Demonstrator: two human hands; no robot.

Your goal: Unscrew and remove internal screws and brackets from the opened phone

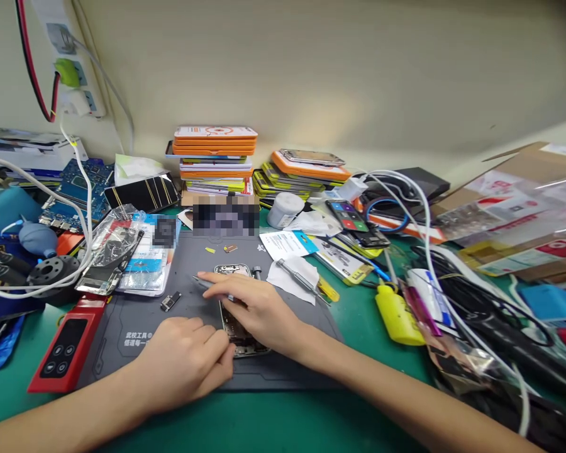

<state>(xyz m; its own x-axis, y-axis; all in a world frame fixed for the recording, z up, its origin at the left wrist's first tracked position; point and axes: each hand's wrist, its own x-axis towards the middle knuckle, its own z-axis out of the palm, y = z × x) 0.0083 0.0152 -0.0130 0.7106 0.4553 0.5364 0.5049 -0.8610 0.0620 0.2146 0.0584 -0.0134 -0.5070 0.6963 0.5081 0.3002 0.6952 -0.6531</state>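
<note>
An opened smartphone (236,324) lies on the dark grey work mat (283,371), its inner parts exposed. My left hand (188,352) is closed, with curled thumb and fingers at the phone's lower left edge. Over the phone is my right hand (255,308), covering much of its middle. Its fingers are closed on slim grey tweezers (210,286), whose tip points left, off the phone. A small dark phone part (170,301) rests left of the phone. Beyond the phone's top lie tiny yellow and copper pieces (229,248). A small metal cylinder (257,272) stands by its upper right corner.
A screwdriver (297,277) lies on white paper at right. Left are a red device with buttons (59,346) and a bagged phone part (110,251). Orange cases (214,145) are stacked by the wall. A white jar (285,209), yellow bottle (399,314) and cables (427,239) crowd the right.
</note>
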